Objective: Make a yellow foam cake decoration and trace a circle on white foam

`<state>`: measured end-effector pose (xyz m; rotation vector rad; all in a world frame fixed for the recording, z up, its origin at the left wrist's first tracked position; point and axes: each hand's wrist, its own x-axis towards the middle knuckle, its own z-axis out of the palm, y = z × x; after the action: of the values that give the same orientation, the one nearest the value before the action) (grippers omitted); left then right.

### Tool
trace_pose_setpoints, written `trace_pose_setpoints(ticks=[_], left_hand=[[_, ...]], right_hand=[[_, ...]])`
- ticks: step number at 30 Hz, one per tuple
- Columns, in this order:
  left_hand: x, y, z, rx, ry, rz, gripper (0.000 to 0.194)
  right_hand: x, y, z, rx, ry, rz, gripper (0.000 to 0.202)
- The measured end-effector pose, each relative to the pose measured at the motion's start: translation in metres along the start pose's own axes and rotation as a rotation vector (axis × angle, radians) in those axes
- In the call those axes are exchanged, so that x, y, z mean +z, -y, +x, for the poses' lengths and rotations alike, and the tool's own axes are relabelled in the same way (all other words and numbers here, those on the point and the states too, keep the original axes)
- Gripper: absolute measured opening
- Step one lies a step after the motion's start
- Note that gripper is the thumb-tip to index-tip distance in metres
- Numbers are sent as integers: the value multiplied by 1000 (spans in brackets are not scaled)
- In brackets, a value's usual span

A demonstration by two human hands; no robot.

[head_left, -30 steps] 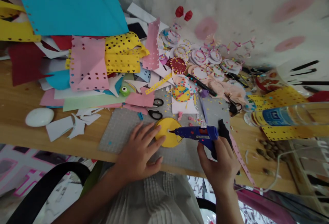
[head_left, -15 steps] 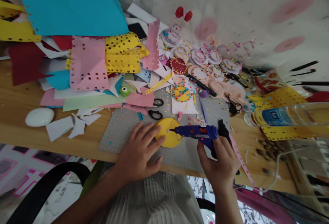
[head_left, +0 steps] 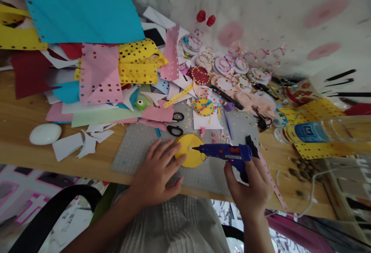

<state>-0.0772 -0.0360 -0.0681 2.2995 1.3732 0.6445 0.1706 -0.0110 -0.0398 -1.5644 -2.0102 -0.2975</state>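
A yellow paper disc [head_left: 193,160] lies flat on the grey cutting mat [head_left: 127,146] near the table's front edge. My left hand [head_left: 158,170] rests on the mat with fingers spread, its fingertips on the disc's left side. My right hand [head_left: 251,185] is wrapped round the handle of a blue hot glue gun [head_left: 216,150], whose small indicator light glows red. The gun points left, and its dark nozzle is over the disc's middle, beside a whitish blob of glue [head_left: 190,148]. Just behind the disc lie black-handled scissors [head_left: 175,130].
Punched paper sheets [head_left: 100,73] pile up at the back left. Decorated paper discs [head_left: 223,65] crowd the back by the wall. A plastic bottle [head_left: 310,131] lies at the right. A white oval object [head_left: 45,134] sits at the left, near paper scraps [head_left: 68,144].
My right hand and the glue gun have shifted slightly to the right and down, with the nozzle still over the disc. My left hand has stayed in place.
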Motion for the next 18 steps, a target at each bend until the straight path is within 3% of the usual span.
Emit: trace_pose_setpoints(ticks=[6, 12, 18], left_hand=[[0, 0, 0, 8, 5, 13, 48], [-2, 1, 0, 25, 22, 51, 50], [-3, 5, 0, 65, 28, 114, 54]], right_hand=[[1, -1, -5, -5, 37, 8, 15], [3, 0, 1, 298, 125, 31, 34], [4, 7, 6, 574, 312, 256, 44]])
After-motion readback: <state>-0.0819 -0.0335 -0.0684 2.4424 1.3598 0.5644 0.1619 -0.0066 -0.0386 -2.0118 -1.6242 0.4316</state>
